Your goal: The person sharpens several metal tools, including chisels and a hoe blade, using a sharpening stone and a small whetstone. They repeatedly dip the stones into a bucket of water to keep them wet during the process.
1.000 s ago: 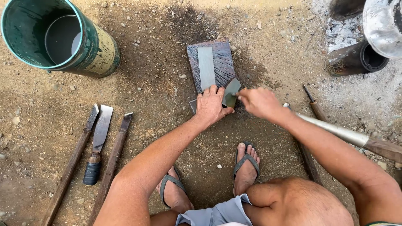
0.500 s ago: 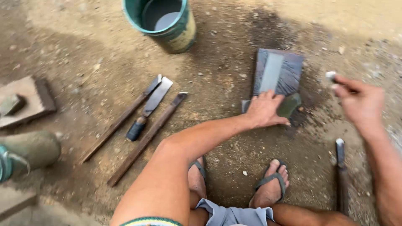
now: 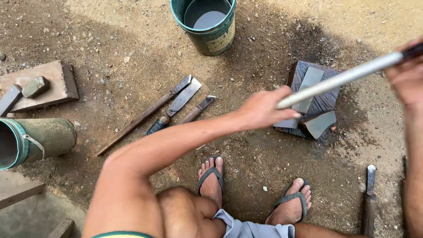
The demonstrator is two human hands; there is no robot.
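Dirt ground [image 3: 110, 39] is all around you, and the flat grey stone [image 3: 308, 83] sits on a dark wooden block [image 3: 328, 103] so it stays put while you crouch over it. Your left hand [image 3: 262, 108] curls shut around the near end of a long metal blade [image 3: 339, 79], keeping it over the stone. Your right hand [image 3: 407, 72] grips the far end tight, with more blades [image 3: 178, 103] and a green bucket [image 3: 211, 33] nearby.

Single head view, looking steeply down from close above at the dirt ground [image 3: 132, 53], knees and feet.
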